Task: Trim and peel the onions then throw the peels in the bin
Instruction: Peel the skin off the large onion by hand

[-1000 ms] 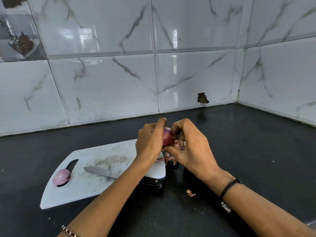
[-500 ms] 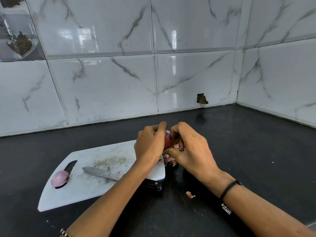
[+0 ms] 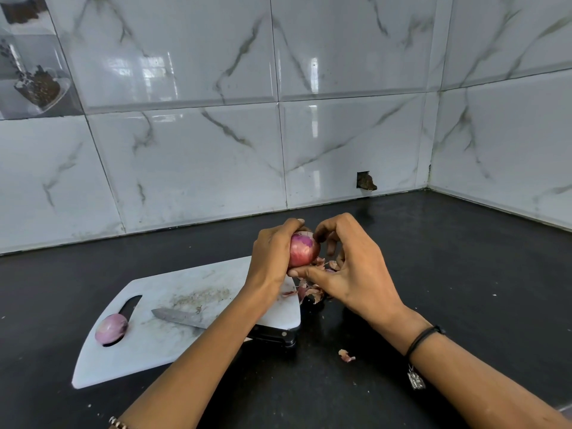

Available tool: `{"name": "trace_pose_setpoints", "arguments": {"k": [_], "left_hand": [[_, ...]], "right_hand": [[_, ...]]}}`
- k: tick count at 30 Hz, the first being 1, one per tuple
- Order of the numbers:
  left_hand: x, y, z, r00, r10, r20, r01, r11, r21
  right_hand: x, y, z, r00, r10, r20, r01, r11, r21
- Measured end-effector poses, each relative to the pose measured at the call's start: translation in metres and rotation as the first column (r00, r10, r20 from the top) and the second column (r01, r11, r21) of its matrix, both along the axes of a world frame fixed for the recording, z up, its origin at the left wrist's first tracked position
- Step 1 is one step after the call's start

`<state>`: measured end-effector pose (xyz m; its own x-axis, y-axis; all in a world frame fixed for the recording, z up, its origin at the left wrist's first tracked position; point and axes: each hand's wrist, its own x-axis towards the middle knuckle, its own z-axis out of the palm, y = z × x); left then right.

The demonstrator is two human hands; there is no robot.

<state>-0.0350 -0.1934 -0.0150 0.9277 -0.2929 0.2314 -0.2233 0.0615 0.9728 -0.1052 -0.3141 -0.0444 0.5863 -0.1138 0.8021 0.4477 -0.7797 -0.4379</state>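
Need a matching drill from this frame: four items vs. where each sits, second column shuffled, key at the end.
Items
1. darker onion
2. paler onion
3. knife
4. stray peel

Places
A. on the counter, off the cutting board
B. held between the left hand and right hand
C. at the board's handle slot
D. blade flat on the board, partly under the left forearm

Pairs: 1-B, 2-C, 3-D, 4-A

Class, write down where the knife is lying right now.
In the head view the knife lies flat on the white cutting board, left of centre, blade toward the onion by the board's slot, handle under the left forearm.
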Motion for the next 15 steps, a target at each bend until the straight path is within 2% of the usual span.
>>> {"name": "trace_pose_setpoints", "arguments": {"k": [3,7,11,15], "left_hand": [[-0.002,0.000,0.000,1.000,-0.007,0.012,0.007,1.000,-0.006],[-0.003,-0.001,-0.001,0.997,0.065,0.050,-0.065,0.998,0.006],[0.004,0.002,-0.005,0.985,0.143,0.096,-0.152,0.984,0.097],[0.010,0.004,-0.004,0.965,0.213,0.155,-0.239,0.955,0.176]], "right_hand": [[0.000,-0.001,0.001,0.999,0.035,-0.006,-0.035,0.999,0.004],[-0.001,-0.001,0.002,0.997,0.070,-0.013,-0.069,0.997,0.031],[-0.003,-0.002,0.005,0.992,0.126,-0.026,-0.123,0.988,0.096],[-0.004,-0.005,0.004,0.995,0.095,-0.021,-0.095,0.995,-0.007]]}}
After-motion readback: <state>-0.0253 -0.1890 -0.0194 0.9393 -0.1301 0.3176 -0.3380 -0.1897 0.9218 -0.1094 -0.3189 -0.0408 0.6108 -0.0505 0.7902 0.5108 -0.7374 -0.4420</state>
